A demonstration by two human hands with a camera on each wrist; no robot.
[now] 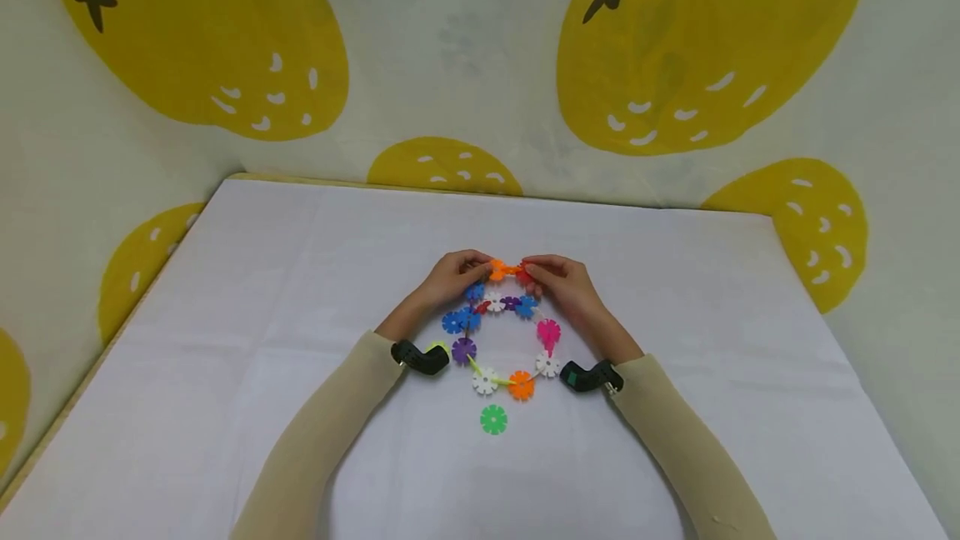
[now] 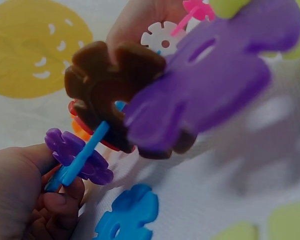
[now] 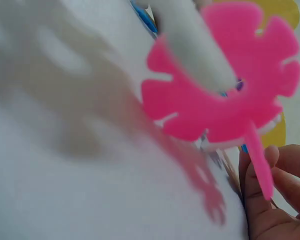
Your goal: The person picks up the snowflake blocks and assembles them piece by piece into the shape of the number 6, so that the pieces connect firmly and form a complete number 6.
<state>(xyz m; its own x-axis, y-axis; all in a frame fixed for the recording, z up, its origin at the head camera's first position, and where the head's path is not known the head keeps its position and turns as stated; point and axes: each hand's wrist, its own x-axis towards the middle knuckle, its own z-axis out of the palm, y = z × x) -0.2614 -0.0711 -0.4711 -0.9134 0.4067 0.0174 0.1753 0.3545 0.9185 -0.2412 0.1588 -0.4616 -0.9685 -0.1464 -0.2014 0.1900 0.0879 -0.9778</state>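
A ring of notched, flower-shaped plastic discs joined edge to edge stands between the hands, with a purple disc (image 1: pixel 464 350), a pink disc (image 1: pixel 549 332) and an orange disc (image 1: pixel 522 385) among them. At its far side my left hand (image 1: pixel 453 275) pinches the chain beside another orange disc (image 1: pixel 497 271). Close up in the left wrist view, those fingers are next to a small purple disc (image 2: pixel 70 152) crossed by a blue disc (image 2: pixel 87 152). My right hand (image 1: pixel 564 280) pinches a red disc (image 1: pixel 524 272). In the right wrist view, the pink disc partly hides what those fingertips hold.
A loose green disc (image 1: pixel 493 420) lies on the white tabletop (image 1: pixel 637 473), nearer me than the ring. A blue disc (image 1: pixel 453 322) lies at the ring's left. The fruit-patterned cloth (image 1: pixel 450 48) rises behind the table.
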